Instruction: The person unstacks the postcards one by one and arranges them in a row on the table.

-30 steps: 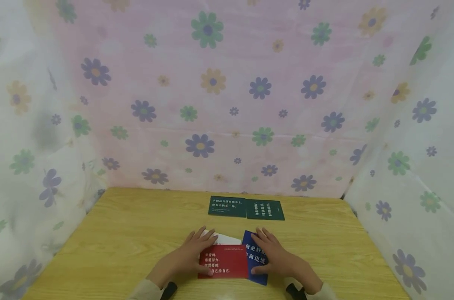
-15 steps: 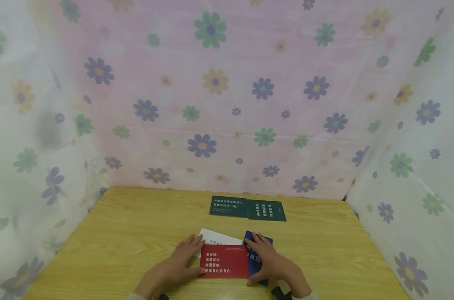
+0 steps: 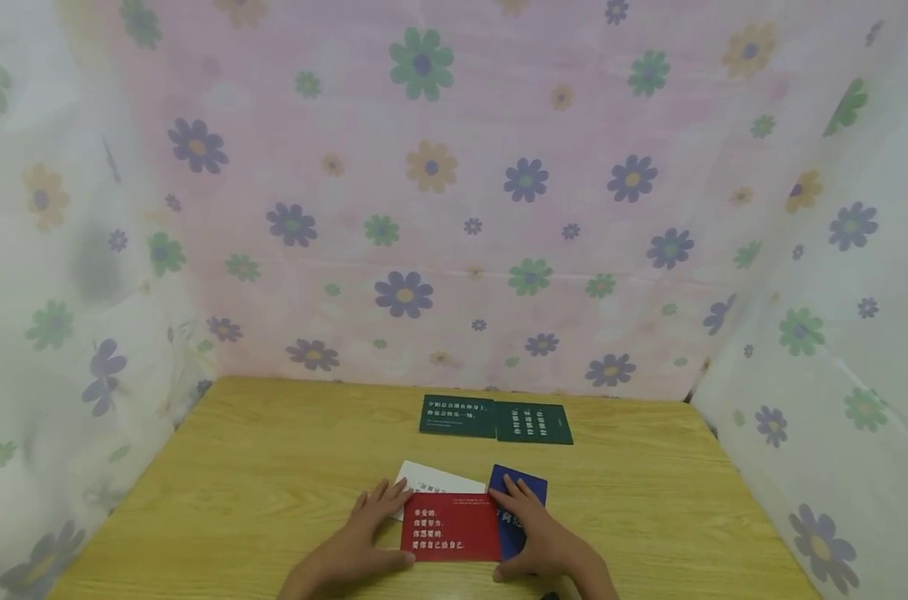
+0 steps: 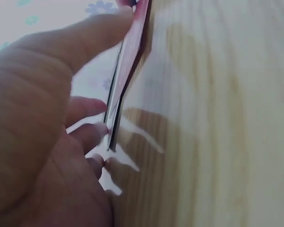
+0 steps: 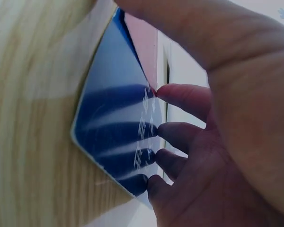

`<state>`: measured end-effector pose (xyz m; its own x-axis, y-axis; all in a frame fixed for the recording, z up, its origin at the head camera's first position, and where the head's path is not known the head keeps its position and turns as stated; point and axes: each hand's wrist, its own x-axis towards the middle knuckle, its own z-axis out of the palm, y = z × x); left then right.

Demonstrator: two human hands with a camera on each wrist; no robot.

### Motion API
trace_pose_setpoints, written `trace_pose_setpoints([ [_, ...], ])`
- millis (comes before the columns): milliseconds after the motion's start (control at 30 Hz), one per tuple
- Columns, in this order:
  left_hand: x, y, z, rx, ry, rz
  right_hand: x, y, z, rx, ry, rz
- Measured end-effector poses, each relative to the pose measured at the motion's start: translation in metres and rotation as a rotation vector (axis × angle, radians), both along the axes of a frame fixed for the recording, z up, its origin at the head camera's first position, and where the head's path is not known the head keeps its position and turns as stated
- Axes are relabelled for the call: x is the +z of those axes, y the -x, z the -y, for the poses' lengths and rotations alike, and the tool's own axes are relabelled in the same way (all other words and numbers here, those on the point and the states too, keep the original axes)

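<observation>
A red card [image 3: 454, 527] with white writing lies on top, over part of a white card [image 3: 431, 477] and a blue card [image 3: 517, 542]. My left hand [image 3: 356, 533] is at the red card's left side, fingertips by its upper left corner and thumb by the lower left one. Across from it, my right hand [image 3: 544, 533] spreads over the blue card, index fingertip at the red card's upper right corner, thumb near the lower right corner. In the right wrist view several fingertips rest on the blue card [image 5: 109, 109]. The left wrist view shows the cards' edges [image 4: 125, 61] beside the fingers.
Two dark green cards with white writing, one on the left [image 3: 457, 417] and one on the right [image 3: 534, 423], lie side by side farther back on the wooden table [image 3: 273, 450]. Flower-patterned cloth [image 3: 454, 208] hangs behind the table and along both sides.
My left hand has drawn back left off the red card's face, uncovering its writing and more of the white card. My right hand has shifted left over the blue card to the red card's edge.
</observation>
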<state>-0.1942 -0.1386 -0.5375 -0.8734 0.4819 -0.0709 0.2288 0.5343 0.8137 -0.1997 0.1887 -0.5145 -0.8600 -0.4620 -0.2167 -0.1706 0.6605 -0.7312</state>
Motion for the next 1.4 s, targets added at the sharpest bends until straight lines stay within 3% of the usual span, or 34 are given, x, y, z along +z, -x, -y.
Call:
trace_pose_setpoints([
  [300, -0.006, 0.000, -0.004, -0.050, -0.001, -0.106, -0.003, 0.002, -0.005, -0.023, -0.010, -0.013],
  [867, 0.001, -0.002, -0.003, -0.041, -0.035, -0.065, 0.000, 0.001, -0.005, -0.007, -0.007, -0.004],
  [1133, 0.006, -0.001, -0.008, 0.023, -0.014, -0.036, 0.001, 0.001, -0.009, -0.005, -0.007, -0.009],
  [1400, 0.005, -0.002, -0.007, 0.047, -0.014, -0.011, 0.001, 0.000, -0.006, -0.023, 0.022, -0.026],
])
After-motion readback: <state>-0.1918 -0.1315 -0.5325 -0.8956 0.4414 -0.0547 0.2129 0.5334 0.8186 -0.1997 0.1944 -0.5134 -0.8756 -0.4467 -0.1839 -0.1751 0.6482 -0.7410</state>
